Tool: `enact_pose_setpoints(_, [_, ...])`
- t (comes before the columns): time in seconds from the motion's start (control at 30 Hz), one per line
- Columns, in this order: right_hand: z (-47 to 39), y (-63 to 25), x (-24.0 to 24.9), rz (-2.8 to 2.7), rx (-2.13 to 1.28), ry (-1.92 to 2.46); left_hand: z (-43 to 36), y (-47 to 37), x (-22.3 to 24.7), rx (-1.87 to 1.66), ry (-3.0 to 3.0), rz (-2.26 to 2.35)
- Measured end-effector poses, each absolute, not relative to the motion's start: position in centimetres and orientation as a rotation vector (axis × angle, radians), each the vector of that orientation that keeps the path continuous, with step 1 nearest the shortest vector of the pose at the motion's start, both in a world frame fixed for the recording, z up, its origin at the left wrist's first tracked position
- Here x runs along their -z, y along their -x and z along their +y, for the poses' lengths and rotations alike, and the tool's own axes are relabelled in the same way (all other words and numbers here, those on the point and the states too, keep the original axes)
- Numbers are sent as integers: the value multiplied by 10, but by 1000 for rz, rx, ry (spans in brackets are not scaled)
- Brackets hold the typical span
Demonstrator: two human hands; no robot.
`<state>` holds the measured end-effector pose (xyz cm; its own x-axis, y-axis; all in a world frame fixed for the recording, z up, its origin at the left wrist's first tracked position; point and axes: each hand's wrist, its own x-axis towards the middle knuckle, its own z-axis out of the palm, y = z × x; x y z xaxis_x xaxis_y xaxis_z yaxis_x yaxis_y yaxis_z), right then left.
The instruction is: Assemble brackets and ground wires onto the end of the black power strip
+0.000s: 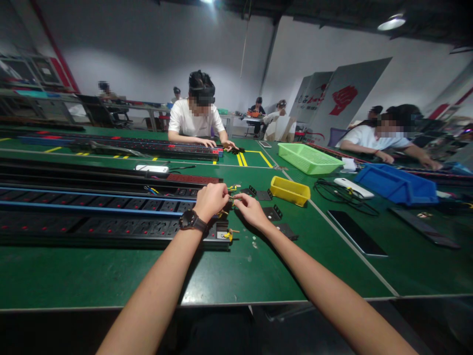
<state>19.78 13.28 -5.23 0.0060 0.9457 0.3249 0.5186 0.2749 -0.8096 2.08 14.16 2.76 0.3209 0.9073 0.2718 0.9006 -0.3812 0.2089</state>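
Long black socket strips lie side by side on the green table (258,281), their right ends near my hands. My left hand (212,199), with a watch on its wrist, rests at the end of the blue-edged strip (148,203), fingers pinched. Close beside it, my right hand (248,207) has its fingertips pressed together. Between the two sets of fingertips is a small piece, too tiny to name. The nearest strip (129,228) has yellow wires (229,235) at its end. Small black brackets (272,213) lie just right of my right hand.
A yellow bin (290,191), a green basket (310,159) and a blue bin (397,183) stand to the right. A black cable (345,197), a white device (354,188) and a dark tablet (355,231) lie nearby. People work across the table and at right.
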Motion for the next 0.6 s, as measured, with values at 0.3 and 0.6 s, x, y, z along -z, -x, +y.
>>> enact_pose_setpoints(0.3, [132,-200,50,-1652,-641,1327,137,-22,-31,-485,-2565,1747])
enact_pose_setpoints(0.6, [131,-198,49,-1633,-653,1333,136,-23,-29,-438,-2597,1749])
